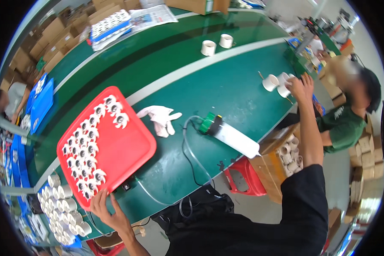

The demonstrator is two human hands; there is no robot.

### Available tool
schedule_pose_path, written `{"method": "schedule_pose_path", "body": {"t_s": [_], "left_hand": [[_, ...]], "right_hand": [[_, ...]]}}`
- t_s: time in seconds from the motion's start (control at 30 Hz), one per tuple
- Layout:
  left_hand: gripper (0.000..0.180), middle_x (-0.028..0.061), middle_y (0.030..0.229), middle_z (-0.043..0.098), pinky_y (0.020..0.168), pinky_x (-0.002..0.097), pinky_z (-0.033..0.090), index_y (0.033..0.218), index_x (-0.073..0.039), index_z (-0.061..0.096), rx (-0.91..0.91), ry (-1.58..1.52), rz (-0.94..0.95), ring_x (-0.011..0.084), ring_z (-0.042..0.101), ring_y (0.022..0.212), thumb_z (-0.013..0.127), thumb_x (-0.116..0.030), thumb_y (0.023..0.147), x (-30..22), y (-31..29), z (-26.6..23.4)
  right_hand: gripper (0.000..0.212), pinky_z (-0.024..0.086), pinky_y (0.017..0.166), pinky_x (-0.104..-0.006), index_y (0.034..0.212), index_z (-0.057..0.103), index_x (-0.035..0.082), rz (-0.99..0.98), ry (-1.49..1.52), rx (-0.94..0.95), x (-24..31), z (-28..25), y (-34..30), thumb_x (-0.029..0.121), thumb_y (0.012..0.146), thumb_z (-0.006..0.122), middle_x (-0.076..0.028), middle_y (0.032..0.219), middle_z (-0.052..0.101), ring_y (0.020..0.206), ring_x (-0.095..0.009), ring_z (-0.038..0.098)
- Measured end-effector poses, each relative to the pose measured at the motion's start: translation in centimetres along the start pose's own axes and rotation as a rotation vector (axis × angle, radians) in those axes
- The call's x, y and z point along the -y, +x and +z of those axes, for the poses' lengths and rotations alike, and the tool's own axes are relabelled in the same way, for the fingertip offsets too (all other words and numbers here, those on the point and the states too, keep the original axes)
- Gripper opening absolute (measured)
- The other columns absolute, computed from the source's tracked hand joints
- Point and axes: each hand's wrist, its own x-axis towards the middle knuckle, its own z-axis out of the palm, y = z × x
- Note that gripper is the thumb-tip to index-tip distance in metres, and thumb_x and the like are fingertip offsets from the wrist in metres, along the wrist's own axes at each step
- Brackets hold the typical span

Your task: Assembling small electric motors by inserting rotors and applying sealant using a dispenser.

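Head view, white cartridge (237, 140) as landmark: the white cups (270, 83) sit right of it, farther from us, at our right hand (302, 88), the nearer one; we can't tell if that grip is closed. Cup axes unclear. Our left hand (109, 211), fingers apart, is at the rim of the red tray (130, 147), left of cartridge. Green table (243, 102) underneath; co-worker (347, 128) right of cartridge.

A pale glove (161, 119) lies on the green table (234, 87), cardboard boxes (54, 27) piled at upper left.
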Motion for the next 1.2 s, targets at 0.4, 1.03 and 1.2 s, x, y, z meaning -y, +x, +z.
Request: {"method": "schedule_pose_path", "body": {"t_s": [0.4,1.03,1.2], "left_hand": [[0.033,0.0086,0.116,0.064,0.102,0.043,0.038,0.111,-0.007,0.071,0.052,-0.141,-0.019,0.0293,0.051,0.114,0.063,0.005,0.081,1.3,1.2,2.3],[0.039,0.0089,0.132,0.055,0.098,0.0388,0.034,0.118,-0.014,0.07,-0.116,-0.087,-0.06,0.0296,0.042,0.121,0.076,-0.013,0.079,-0.9,-1.4,2.5],[0.07,0.0096,0.135,0.053,0.105,0.0437,0.033,0.129,-0.008,0.058,0.253,-0.441,0.031,0.0316,0.042,0.125,0.085,-0.031,0.068,-5.2,-5.2,2.5]], "right_hand": [[0.038,0.038,0.104,-0.0433,0.113,0.061,0.003,-0.183,-0.405,-0.595,-20.8,7.2,-0.1,0.029,0.086,0.063,-0.018,0.128,0.05,0.129,-0.036,0.037],[0.028,0.051,0.061,-0.0405,0.102,0.068,0.005,-0.783,0.685,0.43,34.0,-16.7,-24.0,0.002,0.074,0.067,-0.012,0.079,0.063,0.073,-0.031,0.065],[0.024,0.051,0.063,-0.0414,0.106,0.067,0.007,-0.774,0.428,0.431,37.7,-12.1,-26.1,0.012,0.083,0.069,-0.013,0.086,0.066,0.076,-0.034,0.064]]}}
